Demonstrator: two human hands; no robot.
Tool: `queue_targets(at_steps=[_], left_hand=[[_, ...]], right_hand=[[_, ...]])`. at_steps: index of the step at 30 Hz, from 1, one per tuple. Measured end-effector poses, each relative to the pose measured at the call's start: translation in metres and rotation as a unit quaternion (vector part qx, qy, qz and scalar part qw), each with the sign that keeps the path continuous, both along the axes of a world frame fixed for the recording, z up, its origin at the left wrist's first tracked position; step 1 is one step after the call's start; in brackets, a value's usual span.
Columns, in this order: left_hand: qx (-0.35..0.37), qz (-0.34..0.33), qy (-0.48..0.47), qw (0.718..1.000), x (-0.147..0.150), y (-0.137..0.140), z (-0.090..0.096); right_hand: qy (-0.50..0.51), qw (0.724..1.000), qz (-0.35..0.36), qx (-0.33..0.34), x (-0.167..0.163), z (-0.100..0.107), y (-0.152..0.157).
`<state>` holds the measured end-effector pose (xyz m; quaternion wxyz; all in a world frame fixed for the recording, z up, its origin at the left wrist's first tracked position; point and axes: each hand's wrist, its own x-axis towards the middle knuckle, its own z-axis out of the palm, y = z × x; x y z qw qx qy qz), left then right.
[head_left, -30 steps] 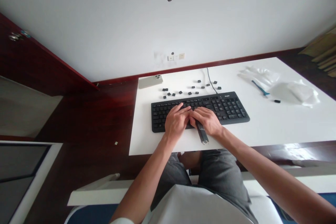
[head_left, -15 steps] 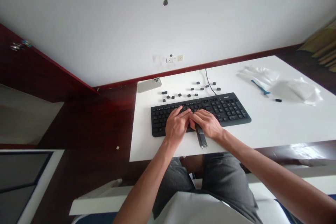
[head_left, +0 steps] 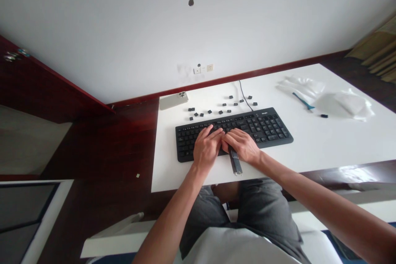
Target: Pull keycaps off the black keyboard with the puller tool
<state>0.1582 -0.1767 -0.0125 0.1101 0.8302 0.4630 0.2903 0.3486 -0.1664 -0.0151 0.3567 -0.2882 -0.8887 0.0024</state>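
A black keyboard [head_left: 269,130] lies on the white table in front of me. My left hand [head_left: 206,144] rests on its keys left of the middle, fingers stretched out and partly spread. Right beside it, my right hand [head_left: 241,144] is closed around a dark keycap puller [head_left: 235,164], whose thin metal prongs point back towards me over the table edge. The fingertips of the right hand bear down on the keys, and what lies under them is hidden. Several loose black keycaps [head_left: 220,112] are scattered behind the keyboard.
A phone [head_left: 173,100] lies at the table's back left corner. To the right are clear plastic bags [head_left: 352,104], a blue brush-like tool [head_left: 303,101] and a small black piece [head_left: 324,116]. The keyboard's cable [head_left: 244,95] runs off the back edge.
The view has shifted slightly, moving the table and keyboard a little left in the picture. Both hands keep nearly the same place and pose on the keyboard.
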Motion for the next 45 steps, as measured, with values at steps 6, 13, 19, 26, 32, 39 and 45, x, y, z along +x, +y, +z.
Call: queue_targets(at_steps=[6,13,19,26,32,39,45], left_hand=[[0.003,-0.001,0.006,1.0,-0.0004,0.0001,-0.001],[0.001,-0.003,0.048,0.999,0.0002,0.0012,-0.0016],[0.018,-0.044,0.086,0.995,-0.001,0.0046,-0.0035],[0.003,-0.052,0.111,0.992,-0.0012,0.0054,-0.0048],[-0.008,-0.055,0.113,0.992,0.0005,0.0044,0.0007],[0.029,-0.006,0.056,0.998,0.0011,0.0011,-0.0012],[0.019,0.016,-0.029,0.999,0.0022,-0.002,0.0007]], right_hand=[[-0.003,1.0,0.001,-0.002,0.0014,-0.0014,0.0004],[0.007,0.998,-0.058,-0.013,-0.0019,-0.002,-0.0038],[0.014,0.998,-0.064,-0.014,-0.0037,0.0008,-0.0047],[0.002,0.999,-0.038,0.001,-0.0014,-0.0018,-0.0034],[0.033,0.999,-0.018,-0.015,0.002,-0.0015,-0.0053],[0.035,0.998,-0.044,-0.024,0.001,0.0033,-0.0065],[0.095,0.99,-0.101,-0.02,0.0007,0.0031,-0.0056]])
